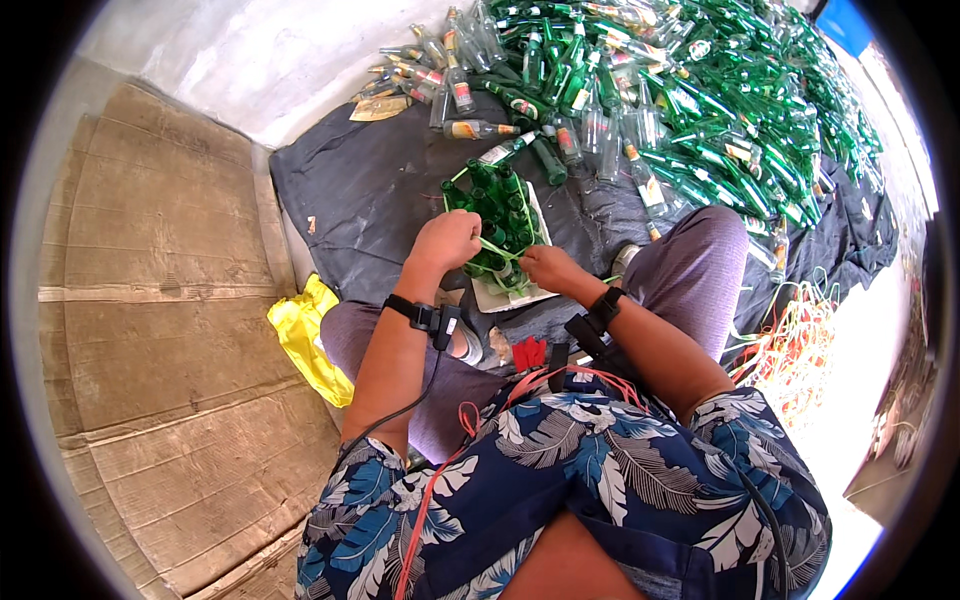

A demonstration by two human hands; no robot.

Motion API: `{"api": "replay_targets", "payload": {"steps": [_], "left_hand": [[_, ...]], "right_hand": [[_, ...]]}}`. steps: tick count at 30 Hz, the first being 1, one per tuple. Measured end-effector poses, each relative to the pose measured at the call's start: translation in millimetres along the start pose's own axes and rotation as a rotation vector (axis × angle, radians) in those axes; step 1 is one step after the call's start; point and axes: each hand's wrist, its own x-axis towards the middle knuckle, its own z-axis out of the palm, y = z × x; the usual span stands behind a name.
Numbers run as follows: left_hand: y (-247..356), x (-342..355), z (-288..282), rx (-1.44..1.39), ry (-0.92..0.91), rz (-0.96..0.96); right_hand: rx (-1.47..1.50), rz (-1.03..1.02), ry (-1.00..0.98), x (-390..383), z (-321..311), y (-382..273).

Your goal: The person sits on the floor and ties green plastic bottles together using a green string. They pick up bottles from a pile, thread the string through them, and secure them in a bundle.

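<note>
Fingers of the left hand (pixel 448 240) grip green strapping (pixel 497 250) around green bottles (pixel 487 182) bunched upright on a white base (pixel 490 301) over black sheeting (pixel 345 190); just rightward, the right hand (pixel 553 271) pinches strapping too, with loose bottles (pixel 720 110) heaped beyond, farther right.

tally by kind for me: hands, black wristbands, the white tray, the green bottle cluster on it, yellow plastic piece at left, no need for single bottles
Hands: 2
Black wristbands: 2
White tray: 1
Green bottle cluster: 1
Yellow plastic piece: 1
Total: 7
</note>
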Motion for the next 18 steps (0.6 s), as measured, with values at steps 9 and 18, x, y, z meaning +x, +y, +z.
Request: {"api": "replay_targets", "payload": {"steps": [9, 18], "left_hand": [[-7.9, 9.9, 7.8, -0.093, 0.138, 0.048], [-12.6, 21.7, 18.8, -0.121, 0.231, 0.179]], "right_hand": [[0.433, 0.202, -0.131, -8.9, -1.3, -23.9], [0.259, 0.107, -0.116, -8.9, -2.3, -26.0]]}}
